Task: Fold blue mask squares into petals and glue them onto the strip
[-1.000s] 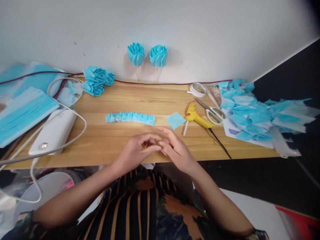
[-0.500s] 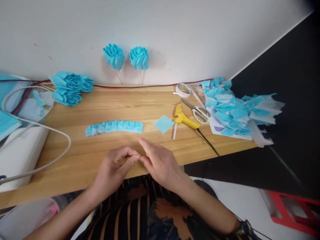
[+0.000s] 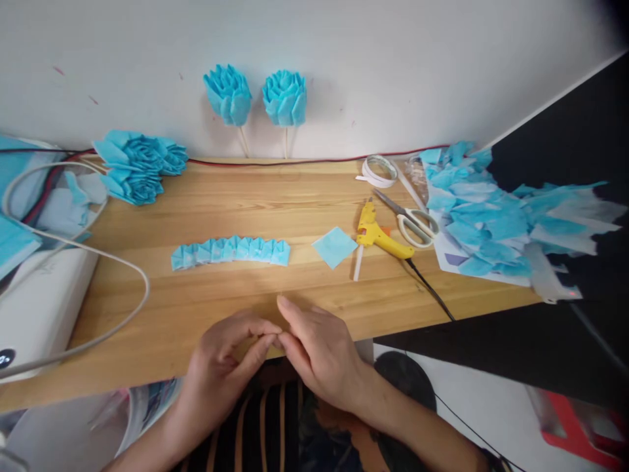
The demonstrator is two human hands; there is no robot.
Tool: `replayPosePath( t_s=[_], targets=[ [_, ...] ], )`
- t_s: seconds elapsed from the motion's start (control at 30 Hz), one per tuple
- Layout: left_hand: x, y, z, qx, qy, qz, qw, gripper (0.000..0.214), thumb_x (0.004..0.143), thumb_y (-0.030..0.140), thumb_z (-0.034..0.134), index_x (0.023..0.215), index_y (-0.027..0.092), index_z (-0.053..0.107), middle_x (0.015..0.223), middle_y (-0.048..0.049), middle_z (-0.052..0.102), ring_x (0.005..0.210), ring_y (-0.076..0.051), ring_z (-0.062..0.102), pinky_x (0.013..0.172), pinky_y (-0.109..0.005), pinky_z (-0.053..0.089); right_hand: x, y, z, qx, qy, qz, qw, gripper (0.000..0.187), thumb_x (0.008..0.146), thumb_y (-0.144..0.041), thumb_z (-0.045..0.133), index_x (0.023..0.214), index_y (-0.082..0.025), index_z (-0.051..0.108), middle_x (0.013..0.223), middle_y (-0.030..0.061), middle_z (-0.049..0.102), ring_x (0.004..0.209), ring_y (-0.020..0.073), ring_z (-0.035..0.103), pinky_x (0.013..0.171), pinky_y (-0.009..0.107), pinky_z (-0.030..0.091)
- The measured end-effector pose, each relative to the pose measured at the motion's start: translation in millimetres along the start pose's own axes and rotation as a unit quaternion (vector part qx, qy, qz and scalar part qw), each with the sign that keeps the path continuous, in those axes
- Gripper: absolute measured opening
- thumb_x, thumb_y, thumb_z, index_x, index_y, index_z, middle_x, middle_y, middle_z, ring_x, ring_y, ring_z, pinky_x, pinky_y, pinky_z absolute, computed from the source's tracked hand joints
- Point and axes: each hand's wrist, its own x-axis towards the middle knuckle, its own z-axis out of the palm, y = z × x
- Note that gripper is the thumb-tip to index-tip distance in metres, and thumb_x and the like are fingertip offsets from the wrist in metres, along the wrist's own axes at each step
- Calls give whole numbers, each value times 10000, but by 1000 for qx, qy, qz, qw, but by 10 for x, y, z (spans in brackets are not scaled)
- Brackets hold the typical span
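My left hand and my right hand meet at the front edge of the wooden table, fingertips pinched together. What lies between the fingers is too small to make out. Beyond the hands a pleated strip of blue paper lies flat on the table. A small blue paper square sits to its right, next to a yellow glue gun with a white glue stick.
Scissors and a tape roll lie behind the glue gun. A heap of blue paper scraps fills the right end. Two blue paper flowers on sticks lean on the wall; more flowers lie at left. A white device with a cable sits far left.
My hands have drawn back toward the table's front edge and stay pinched together. The view has shifted; the objects on the table have not moved.
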Motion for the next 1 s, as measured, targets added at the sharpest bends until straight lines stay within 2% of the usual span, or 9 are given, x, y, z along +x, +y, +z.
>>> replayPosePath(
  t_s=[0.1,0.17,0.27,0.33,0.43,0.67,0.8,0.9,1.0],
  targets=[
    [23,-8,4,-26,1,-24,999,95,879,191,633,827,203,711,770,-17,745,704,-144,692,665,-234,555,-14,15,55,41,5,34,999,784,937,-123,485,1589,-354,117,792,16,680,724,214,643,714,397,543],
    [74,-8,25,-62,5,-57,996,107,870,178,625,787,185,692,721,-14,726,665,-134,678,631,-217,543,0,26,99,126,9,116,985,710,939,-156,502,1568,-337,226,680,-34,593,638,166,575,638,328,508],
    [169,-13,67,-100,2,-94,991,142,871,177,603,742,166,663,658,-6,691,618,-120,649,592,-202,511,56,22,131,309,15,250,918,657,943,-205,507,1549,-309,276,598,-86,459,530,108,458,520,238,411],
    [220,-25,87,-110,6,-101,989,146,871,175,593,737,160,647,652,-2,675,607,-112,626,580,-198,488,108,5,117,393,22,294,871,655,948,-247,518,1551,-301,265,587,-96,453,500,96,425,496,226,382],
    [254,-35,82,-140,6,-101,985,155,888,191,583,746,156,635,673,-6,669,633,-115,625,601,-207,488,182,-22,72,433,24,309,846,653,952,-292,534,1548,-291,267,573,-97,474,483,93,413,497,230,381],
    [261,-20,2,-174,-6,-76,982,221,952,227,529,817,148,686,683,-14,666,662,-123,616,657,-231,497,263,-16,58,430,7,312,847,643,969,-328,527,1547,-243,261,578,-97,492,491,89,419,511,235,380],
    [277,-36,10,-230,-22,-80,970,101,909,222,632,871,156,698,717,-15,717,684,-131,656,673,-230,510,275,-2,69,415,1,309,856,627,976,-323,515,1545,-236,268,573,-100,481,497,88,440,524,234,396],
    [269,-50,-2,-252,-33,-95,962,59,870,197,690,823,162,696,724,-13,733,691,-133,677,680,-225,518,252,17,72,358,-8,286,889,595,980,-280,495,1539,-259,290,595,-93,495,516,90,474,540,234,416],
    [230,-78,-50,-268,-61,-114,955,101,879,201,683,784,169,698,732,-13,726,699,-129,675,679,-220,517,204,25,87,234,-32,223,946,583,980,-234,487,1532,-286,306,664,-66,573,578,107,543,580,247,450]
  ],
)
